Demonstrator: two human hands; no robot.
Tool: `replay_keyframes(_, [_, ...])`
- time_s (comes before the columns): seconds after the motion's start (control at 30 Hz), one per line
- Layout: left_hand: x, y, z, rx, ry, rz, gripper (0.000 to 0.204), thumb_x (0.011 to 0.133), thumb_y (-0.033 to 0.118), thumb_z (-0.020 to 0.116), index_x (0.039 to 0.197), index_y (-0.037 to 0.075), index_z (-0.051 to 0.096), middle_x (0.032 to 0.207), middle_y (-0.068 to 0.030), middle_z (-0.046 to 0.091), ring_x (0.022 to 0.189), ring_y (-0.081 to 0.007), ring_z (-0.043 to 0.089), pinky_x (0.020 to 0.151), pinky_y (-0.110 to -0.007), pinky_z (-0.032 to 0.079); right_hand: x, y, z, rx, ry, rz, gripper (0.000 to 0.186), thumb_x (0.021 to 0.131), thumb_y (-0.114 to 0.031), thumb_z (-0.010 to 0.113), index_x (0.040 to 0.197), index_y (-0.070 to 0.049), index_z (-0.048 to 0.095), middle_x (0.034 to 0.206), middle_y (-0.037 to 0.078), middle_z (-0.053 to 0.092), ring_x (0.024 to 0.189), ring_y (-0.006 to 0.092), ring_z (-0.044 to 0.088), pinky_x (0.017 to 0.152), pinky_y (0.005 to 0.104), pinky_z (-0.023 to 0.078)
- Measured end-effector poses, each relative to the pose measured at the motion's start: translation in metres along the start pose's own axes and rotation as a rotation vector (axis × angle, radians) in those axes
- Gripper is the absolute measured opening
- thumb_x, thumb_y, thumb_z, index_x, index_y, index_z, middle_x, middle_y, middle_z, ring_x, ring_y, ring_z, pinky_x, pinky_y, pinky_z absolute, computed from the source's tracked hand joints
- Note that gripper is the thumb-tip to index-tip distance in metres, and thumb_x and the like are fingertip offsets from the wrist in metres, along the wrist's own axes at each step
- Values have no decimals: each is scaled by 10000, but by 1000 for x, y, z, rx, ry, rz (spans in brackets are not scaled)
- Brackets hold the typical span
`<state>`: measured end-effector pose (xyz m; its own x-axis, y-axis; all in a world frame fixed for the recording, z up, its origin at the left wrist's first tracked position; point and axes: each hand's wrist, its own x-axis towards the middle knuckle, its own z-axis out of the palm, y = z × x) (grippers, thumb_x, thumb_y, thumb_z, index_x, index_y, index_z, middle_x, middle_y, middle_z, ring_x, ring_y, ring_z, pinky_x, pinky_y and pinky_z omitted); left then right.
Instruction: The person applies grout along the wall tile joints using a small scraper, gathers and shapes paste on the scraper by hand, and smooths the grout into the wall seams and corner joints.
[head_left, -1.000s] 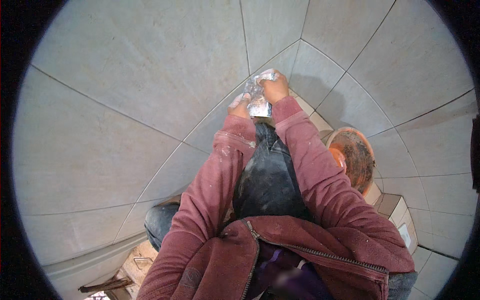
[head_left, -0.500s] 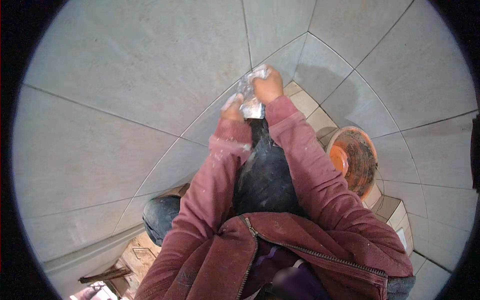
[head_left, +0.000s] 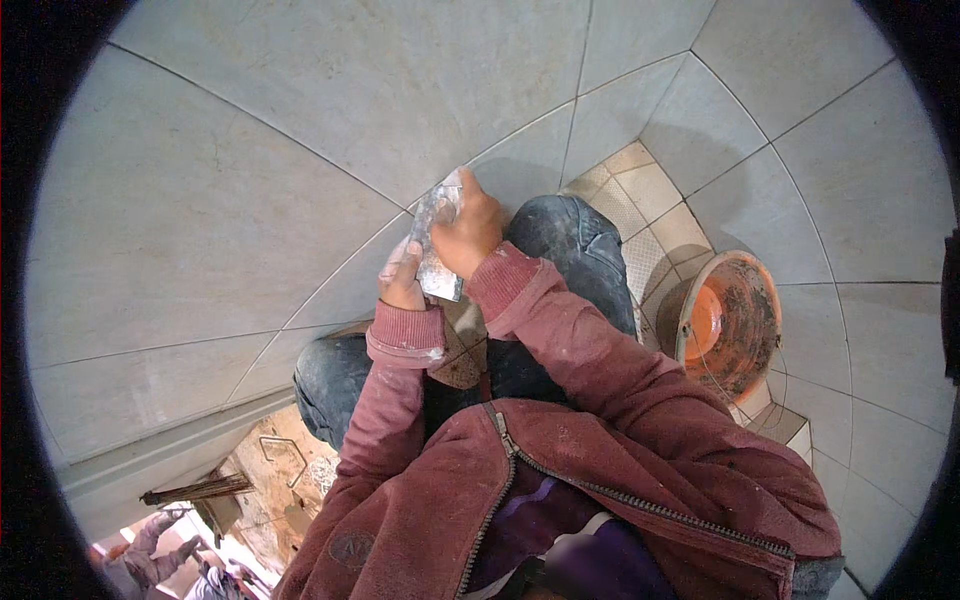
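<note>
My left hand (head_left: 402,278) and my right hand (head_left: 473,228) are both closed on a flat, silvery, shiny piece (head_left: 441,277) smeared with white; its exact kind I cannot make out. The left hand grips its side near the lower end, thumb up. Higher up, the right hand holds the other side, fingers toward the tip. Whitish residue coats the left fingers. The piece's upper end lies at or close to a seam in the grey wall tiles (head_left: 250,230); whether it touches I cannot tell.
An orange bucket (head_left: 765,318), crusted inside and with a wire handle, stands at the right on beige floor tiles (head_left: 640,190). My bent knees lie below the hands. At lower left are a wooden board (head_left: 262,470), a rough wood piece (head_left: 205,490) and another person (head_left: 150,555).
Both hands have moved left and down along the wall seam, still holding the silvery piece. The view has shifted, so my right knee and more floor show.
</note>
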<state>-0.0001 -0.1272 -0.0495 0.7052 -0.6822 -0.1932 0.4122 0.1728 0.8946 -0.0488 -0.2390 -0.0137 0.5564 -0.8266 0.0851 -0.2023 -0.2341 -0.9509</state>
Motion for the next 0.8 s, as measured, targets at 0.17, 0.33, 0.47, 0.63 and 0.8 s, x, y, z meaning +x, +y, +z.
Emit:
replay_keyframes(0.17, [-2, -9, 18, 143, 48, -12, 286, 897, 185, 373, 1050, -28, 487, 931, -87, 573, 784, -149, 576, 656, -258, 466, 14, 12, -15, 50, -97, 42, 429, 682, -72, 569, 1069, 81, 465, 863, 270, 569, 846, 406, 550, 714, 401, 448])
replay_keyframes(0.33, [-4, -2, 11, 191, 114, 11, 259, 896, 174, 362, 990, -14, 514, 882, -77, 581, 749, -136, 573, 631, -254, 463, 18, 19, -7, 114, -103, -28, 294, 686, -76, 551, 941, 61, 505, 804, 252, 571, 792, 401, 563, 683, 425, 449])
replay_keyframes(0.47, [-26, 7, -15, 663, 15, 232, 251, 886, 145, 379, 1024, -20, 507, 960, -100, 566, 840, -152, 560, 703, -260, 457, -9, 6, 23, 150, 37, -30, 188, 646, -27, 515, 823, 27, 481, 763, 248, 562, 713, 395, 556, 628, 462, 431])
replay_keyframes(0.63, [-73, 13, -38, -116, 158, -31, 289, 877, 193, 370, 1030, 1, 523, 1040, -119, 542, 925, -208, 546, 789, -295, 425, -47, -15, 69, 83, -418, -39, 246, 629, -33, 546, 866, 1, 487, 786, 228, 557, 766, 401, 546, 687, 442, 431])
replay_keyframes(0.8, [-20, 17, -5, 397, -157, -147, 275, 870, 248, 423, 948, 20, 554, 838, -40, 580, 713, -120, 526, 611, -252, 414, -7, 38, -2, 157, 43, -192, 161, 702, -70, 588, 845, -42, 520, 756, 143, 581, 705, 279, 594, 632, 359, 468])
